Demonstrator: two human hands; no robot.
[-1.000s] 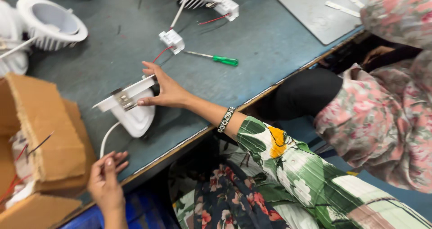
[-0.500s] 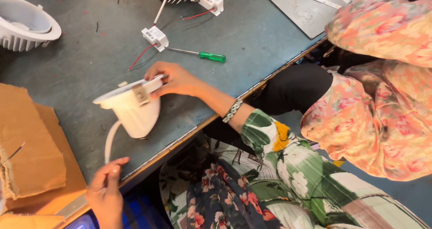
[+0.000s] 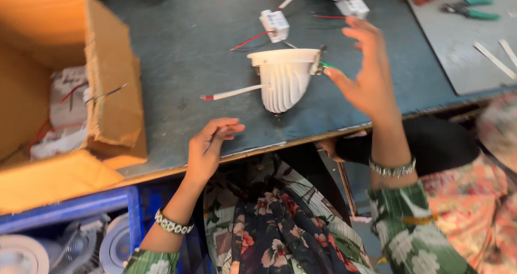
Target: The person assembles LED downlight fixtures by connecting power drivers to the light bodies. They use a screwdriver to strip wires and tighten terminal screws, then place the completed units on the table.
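— What's changed?
— Since a moment ago my right hand (image 3: 366,75) has let go of the white lamp housing (image 3: 284,76); its fingers are spread apart just beside the rim.
— How does it lie?
— On the table (image 3: 177,53), tipped: rim up, finned body narrowing toward me, white cable (image 3: 234,93) trailing left.
— Left hand (image 3: 207,145)?
— Loosely curled, empty, at the table edge.

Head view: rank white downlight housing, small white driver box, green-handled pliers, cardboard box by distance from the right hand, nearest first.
From the right hand:
1. White downlight housing, just left of the fingertips, apparently touching.
2. Small white driver box, up-left on the table.
3. Green-handled pliers, far upper right on the grey sheet; roughly as far as the driver box, close call.
4. Cardboard box, far left.
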